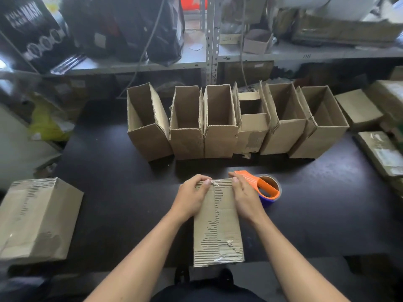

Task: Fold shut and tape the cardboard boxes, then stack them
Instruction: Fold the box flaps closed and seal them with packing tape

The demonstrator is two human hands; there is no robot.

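At the near edge of the dark surface (113, 192) lies a closed cardboard box (218, 227), its far end gripped by both hands: left hand (192, 197) and right hand (245, 198), fingers curled over the edge. Just right sits an orange tape dispenser (265, 187). Behind stands a row of open boxes (218, 125); a taped box (37, 219) lies far left.

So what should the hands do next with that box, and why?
Probably press the tape down over the far edge of the box. Both hands, left and right, grip that end, and the tape dispenser lies set down beside the right one. A bit of tape looks loose at the edge.
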